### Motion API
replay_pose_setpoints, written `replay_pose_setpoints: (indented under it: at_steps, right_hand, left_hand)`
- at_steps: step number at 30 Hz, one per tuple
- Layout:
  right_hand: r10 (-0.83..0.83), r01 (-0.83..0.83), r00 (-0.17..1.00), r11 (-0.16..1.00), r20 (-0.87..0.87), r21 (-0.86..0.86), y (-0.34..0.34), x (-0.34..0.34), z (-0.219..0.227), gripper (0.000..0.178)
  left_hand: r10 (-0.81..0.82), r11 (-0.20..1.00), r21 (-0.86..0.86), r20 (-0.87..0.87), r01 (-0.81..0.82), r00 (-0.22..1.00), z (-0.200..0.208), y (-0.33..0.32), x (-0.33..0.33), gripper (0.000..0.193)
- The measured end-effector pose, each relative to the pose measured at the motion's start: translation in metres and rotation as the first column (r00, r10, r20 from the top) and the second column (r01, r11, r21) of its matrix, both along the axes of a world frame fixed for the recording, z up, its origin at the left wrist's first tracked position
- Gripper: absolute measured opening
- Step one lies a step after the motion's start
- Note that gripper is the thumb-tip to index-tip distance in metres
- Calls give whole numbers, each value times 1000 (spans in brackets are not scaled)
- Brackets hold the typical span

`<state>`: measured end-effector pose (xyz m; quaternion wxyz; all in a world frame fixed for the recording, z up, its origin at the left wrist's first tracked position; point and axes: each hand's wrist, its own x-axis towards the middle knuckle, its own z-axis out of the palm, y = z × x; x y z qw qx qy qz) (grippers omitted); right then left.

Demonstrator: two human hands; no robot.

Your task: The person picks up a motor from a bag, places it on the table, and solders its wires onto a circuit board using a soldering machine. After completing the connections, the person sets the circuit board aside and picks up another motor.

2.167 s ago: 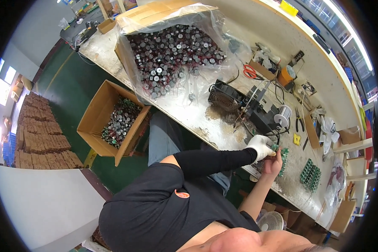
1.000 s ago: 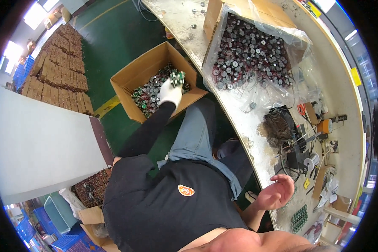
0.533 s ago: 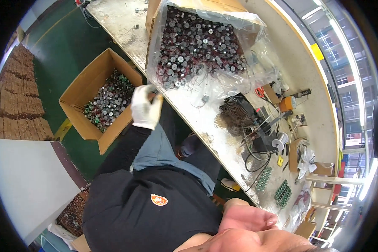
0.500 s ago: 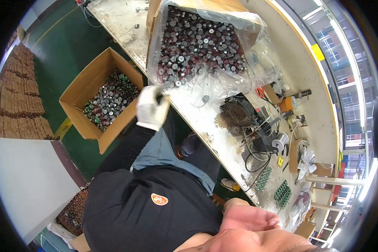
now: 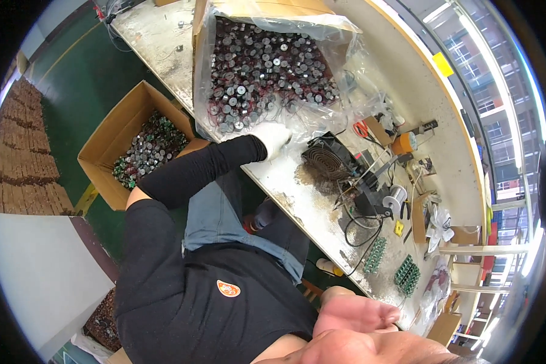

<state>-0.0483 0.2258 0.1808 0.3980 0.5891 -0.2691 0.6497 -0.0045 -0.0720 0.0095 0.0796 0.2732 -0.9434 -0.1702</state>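
My left hand (image 5: 272, 139), in a white glove with a black sleeve behind it, is low over the near part of the white workbench (image 5: 273, 176). Its fingers are bent together at a small round metal part (image 5: 287, 142), mostly hidden by the glove. Just beyond lies the clear plastic liner (image 5: 312, 118) of a large carton. Many small silver cylindrical parts with thin red wires (image 5: 267, 67) fill that liner. My right hand does not show.
Below the bench at left, an open cardboard box (image 5: 106, 139) holds similar parts and green bits. A black fan (image 5: 327, 158), a wire spool (image 5: 395, 200), orange-handled scissors (image 5: 361, 128) and green racks (image 5: 407, 276) stand to the right. Stacked brown cartons (image 5: 24, 145) are far left.
My left hand has moved right, from beside the floor box onto the bench in front of the liner. Its forearm now stretches across the box's corner. The whole view has shifted slightly.
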Motion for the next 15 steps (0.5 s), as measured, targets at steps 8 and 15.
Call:
replay_pose_setpoints:
  at_steps: [8, 15]
  right_hand:
    - [195, -158, 960, 970, 202, -185, -2, 2, -1, 36]
    - [83, -75, 985, 996, 154, -58, 6, 8, -19, 32]
  left_hand:
    - [38, 999, -34, 2, -38, 999, -6, 8, -4, 10]
    - [82, 997, 24, -142, -80, 986, -13, 17, 9, 19]
